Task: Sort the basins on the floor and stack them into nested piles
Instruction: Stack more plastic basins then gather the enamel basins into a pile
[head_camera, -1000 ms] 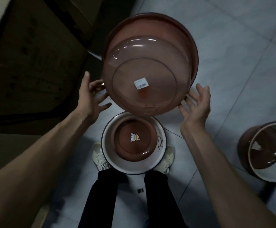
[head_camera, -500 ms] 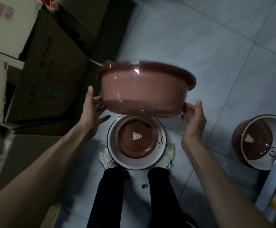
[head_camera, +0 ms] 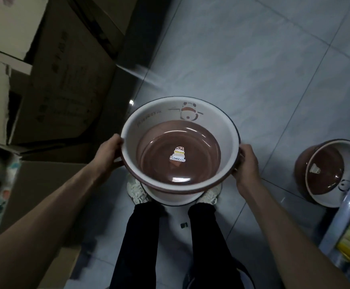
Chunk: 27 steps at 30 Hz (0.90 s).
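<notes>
Person has the held basin (head_camera: 228,132) mouth-up, roughly level, in the air directly over the floor basin (head_camera: 170,198), which sits between the shoes (head_camera: 135,190). Only the near arc of the lower rim shows; the rest is hidden under the held one. Left hand (head_camera: 107,152) is wrapped round the rim on its side; right hand (head_camera: 248,163) does the same opposite; fingers are curled and clamped on the lip, tips tucked under and out of sight. Bamboo sticker (head_camera: 177,156) on the brown bottom faces up, so orientation looks right for nesting.

Likely step: lowering into the floor basin; the gap between the two can't be judged from above.

Risks:
- off-centre set-down; the rims look like the same size, so a small offset would land wall on rim and leave it cocked or jammed;
- fingers under the lip could get pinched between the rims if release comes late;
- floor basin is loose on smooth floor (head_camera: 253,69) (feet only flank it); a sideways push could skate it;
- tilted basin (head_camera: 324,174), well apart on the right by the rack (head_camera: 347,215), isn't in an upright pile yet; it could roll if bumped.

Cardboard boxes (head_camera: 55,80) close on the left limit elbow room.
</notes>
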Available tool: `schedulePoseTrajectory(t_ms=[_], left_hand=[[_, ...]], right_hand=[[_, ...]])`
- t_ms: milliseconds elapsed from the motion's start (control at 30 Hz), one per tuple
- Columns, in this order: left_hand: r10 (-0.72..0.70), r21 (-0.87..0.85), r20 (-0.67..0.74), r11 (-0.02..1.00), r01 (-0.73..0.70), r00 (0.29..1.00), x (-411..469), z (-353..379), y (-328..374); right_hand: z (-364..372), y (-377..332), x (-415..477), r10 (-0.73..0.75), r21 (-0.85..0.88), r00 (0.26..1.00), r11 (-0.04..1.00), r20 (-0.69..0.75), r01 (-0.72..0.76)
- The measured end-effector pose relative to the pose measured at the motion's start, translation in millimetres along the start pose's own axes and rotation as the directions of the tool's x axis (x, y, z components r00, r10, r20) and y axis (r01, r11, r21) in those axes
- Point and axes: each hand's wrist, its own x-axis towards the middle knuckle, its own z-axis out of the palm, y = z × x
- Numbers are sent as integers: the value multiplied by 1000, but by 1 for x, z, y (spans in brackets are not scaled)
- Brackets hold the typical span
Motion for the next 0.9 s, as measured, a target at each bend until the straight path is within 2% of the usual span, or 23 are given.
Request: schedulePoseTrajectory(t_ms=[67,167,367,467,567,667,800,900], left_hand=[[-24,39,-67,999,27,997,5,2,-18],[-19,112,-75,993,27,997,14,9,-47],[80,392,-96,919,-37,992,58,12,-109],[113,554,-138,833,-18,984,81,14,-139],[63,658,-110,753,25,992,100,14,-161],[6,676,-108,734,69,994,123,10,-180],[-6,731,-120,676,92,993,116,32,-161],[-11,717,-119,690,94,993,129,43,-151]], right_hand=[[-1,15,4,-35,-108,998,994,-59,29],[-3,51,13,-102,-374,992,925,-80,65],[-2,130,63,-46,-621,993,783,-111,-34],[-2,166,91,-8,-677,993,732,-120,-76],[-7,192,112,13,-728,990,676,-140,-112],[-11,206,122,-37,-757,988,648,-147,-88],[-11,213,125,-52,-800,988,594,-144,-85],[-6,220,135,-32,-772,991,630,-132,-83]])
